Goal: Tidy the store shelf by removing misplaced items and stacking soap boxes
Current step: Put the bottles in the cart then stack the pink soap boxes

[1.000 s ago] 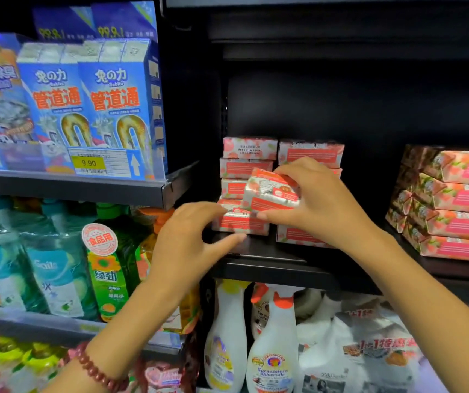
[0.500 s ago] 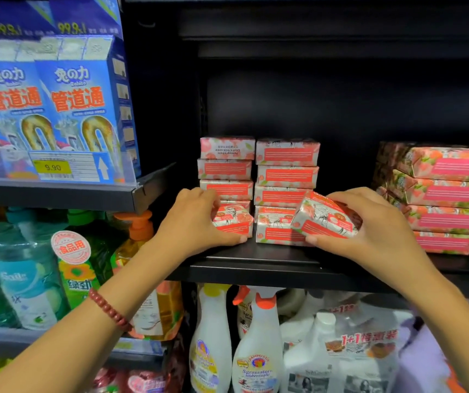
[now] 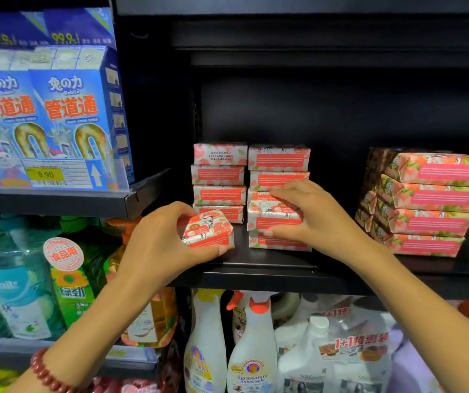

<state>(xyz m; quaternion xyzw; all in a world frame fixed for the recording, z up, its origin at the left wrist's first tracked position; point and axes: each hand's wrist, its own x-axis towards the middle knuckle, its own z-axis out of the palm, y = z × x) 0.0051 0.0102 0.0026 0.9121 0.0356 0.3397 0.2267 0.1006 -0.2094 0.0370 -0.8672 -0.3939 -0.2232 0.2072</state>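
Two side-by-side stacks of red and white soap boxes (image 3: 219, 175) stand on the black shelf (image 3: 270, 275). My left hand (image 3: 159, 245) grips one loose soap box (image 3: 207, 229), tilted, just in front of the left stack's bottom. My right hand (image 3: 315, 214) holds another soap box (image 3: 273, 215) between thumb and fingers, in front of the right stack (image 3: 280, 161) near its lower boxes. Whether that box rests on the stack is hidden by my fingers.
A taller stack of larger pink floral boxes (image 3: 432, 205) stands to the right on the same shelf. Blue drain-cleaner cartons (image 3: 68, 114) fill the upper left shelf. Detergent pouches (image 3: 14, 290) sit lower left, white spray bottles (image 3: 251, 350) below the soap shelf.
My right hand moved its soap box left, from beside the right stack to in front of it. My left hand lifted its box off the shelf front and tilted it.
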